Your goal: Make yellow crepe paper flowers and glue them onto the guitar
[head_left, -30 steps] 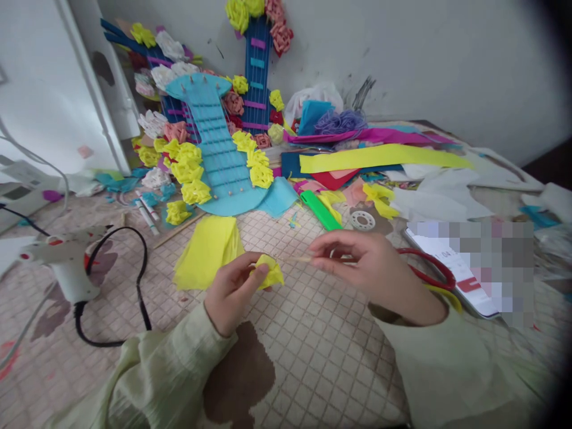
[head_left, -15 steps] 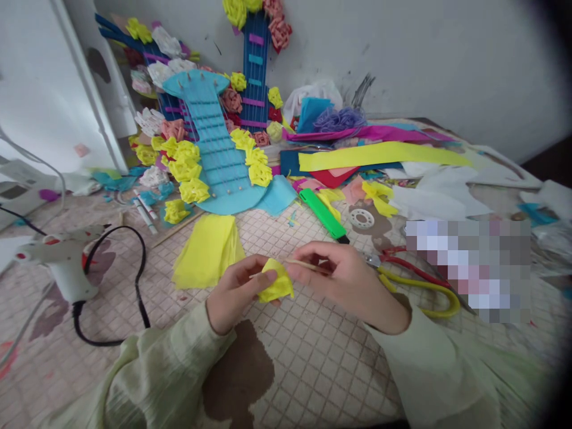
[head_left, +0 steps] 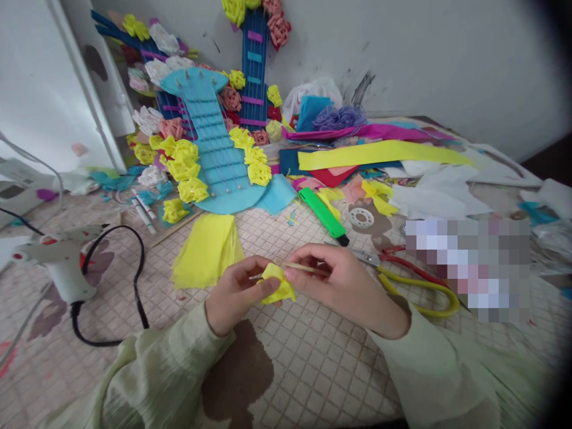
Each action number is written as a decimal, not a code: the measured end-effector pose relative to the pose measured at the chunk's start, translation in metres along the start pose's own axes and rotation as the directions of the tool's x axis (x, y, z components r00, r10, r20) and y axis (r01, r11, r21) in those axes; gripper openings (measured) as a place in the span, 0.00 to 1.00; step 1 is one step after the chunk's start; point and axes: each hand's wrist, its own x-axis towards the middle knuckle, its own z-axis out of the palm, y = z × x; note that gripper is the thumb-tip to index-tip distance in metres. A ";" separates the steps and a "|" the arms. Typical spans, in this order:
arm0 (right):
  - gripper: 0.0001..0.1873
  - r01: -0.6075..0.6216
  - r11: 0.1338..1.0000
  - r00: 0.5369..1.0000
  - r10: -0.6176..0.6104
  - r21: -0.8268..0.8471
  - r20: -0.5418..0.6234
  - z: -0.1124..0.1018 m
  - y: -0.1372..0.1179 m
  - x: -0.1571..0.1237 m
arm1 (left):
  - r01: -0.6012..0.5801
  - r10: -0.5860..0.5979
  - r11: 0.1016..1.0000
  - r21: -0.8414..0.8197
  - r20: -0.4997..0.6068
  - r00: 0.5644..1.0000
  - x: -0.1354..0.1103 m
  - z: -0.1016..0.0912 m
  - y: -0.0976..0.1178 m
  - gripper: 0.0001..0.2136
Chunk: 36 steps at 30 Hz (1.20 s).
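Between my two hands is a crumpled piece of yellow crepe paper (head_left: 280,289). My left hand (head_left: 239,293) is closed on it, thumb pressed on its face. My right hand (head_left: 333,283) pinches a thin wooden stick (head_left: 306,268), whose left end lies at the paper's upper edge. The right fingertips are beside the paper; I cannot tell if they touch it. Behind the left hand lies a stack of yellow paper sheets (head_left: 208,247). A light-blue guitar-shaped piece (head_left: 218,149) with yellow paper flowers (head_left: 183,164) leans behind.
A hot glue gun (head_left: 62,262) with a looping cable lies at left. Beyond my right hand are a green utility knife (head_left: 322,215), scissors with yellow handles (head_left: 435,298) and red-handled pliers (head_left: 413,266). A white ring (head_left: 361,217) and paper scraps lie behind.
The stick in my right hand has tilted and shifted slightly left over the paper's upper edge. The yellow paper has turned a little in my left fingers.
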 end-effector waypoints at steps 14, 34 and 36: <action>0.05 0.055 0.993 0.998 -0.059 -0.100 -0.037 0.006 0.003 0.001 | 0.010 -0.008 0.997 -0.079 0.025 1.000 0.000 -0.002 -0.004 0.08; 0.07 0.118 0.974 0.991 -0.129 -0.196 -0.042 0.005 0.005 0.003 | -0.049 0.049 0.999 -0.011 -0.039 0.998 -0.005 0.001 0.003 0.09; 0.09 0.127 0.976 0.991 -0.134 -0.178 -0.029 -0.002 0.003 0.002 | -0.068 0.069 0.998 0.019 -0.060 0.996 -0.005 0.001 0.003 0.09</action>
